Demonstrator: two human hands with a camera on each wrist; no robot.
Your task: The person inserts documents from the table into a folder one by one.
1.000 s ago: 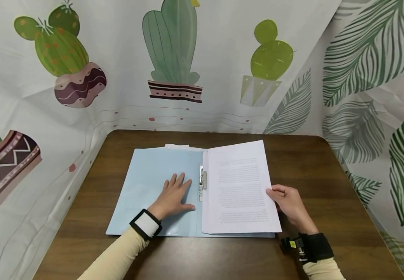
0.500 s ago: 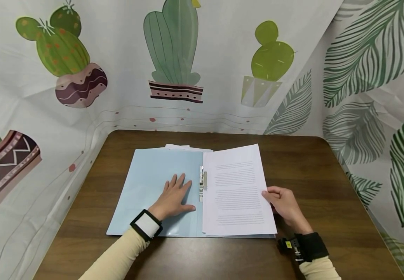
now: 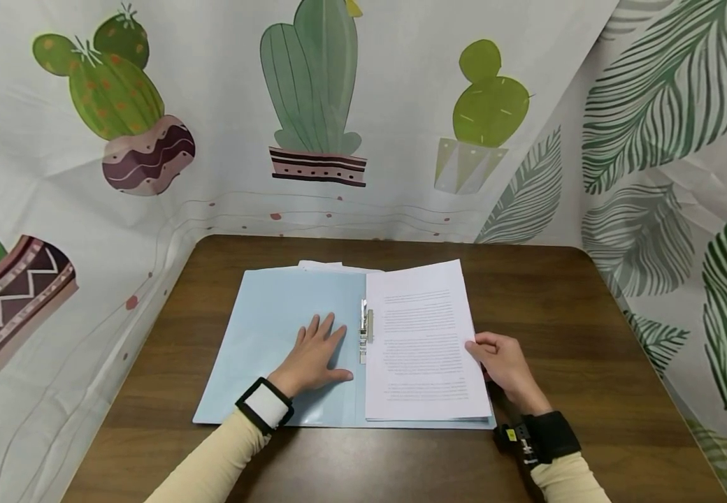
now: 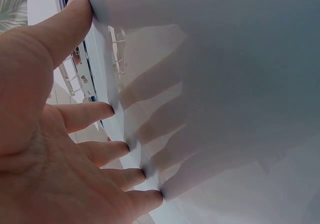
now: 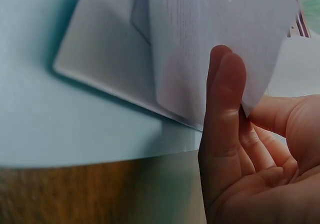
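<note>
A light blue folder [image 3: 275, 297] lies spread open on the wooden table, with a metal clip [image 3: 363, 332] along its fold. My left hand [image 3: 313, 356] rests on the left cover, fingers spread; the left wrist view has its fingertips touching the shiny blue surface. On the right half is a stack of printed white paper [image 3: 423, 342]. My right hand [image 3: 503, 360] pinches the right edge of the upper paper between thumb and fingers. In the right wrist view that lifted paper [image 5: 195, 19] bends up, and other white sheets [image 5: 105, 59] lie beneath it on the folder.
White paper edges [image 3: 319, 265] stick out behind the folder's far side. The brown table [image 3: 540, 300] extends around the folder. A cloth with cactus and leaf prints [image 3: 401, 105] hangs behind the table and at its sides.
My right hand has moved slightly left with the paper edge, and the lifted paper sits lower and nearer the stack. My left hand has stayed in place on the cover.
</note>
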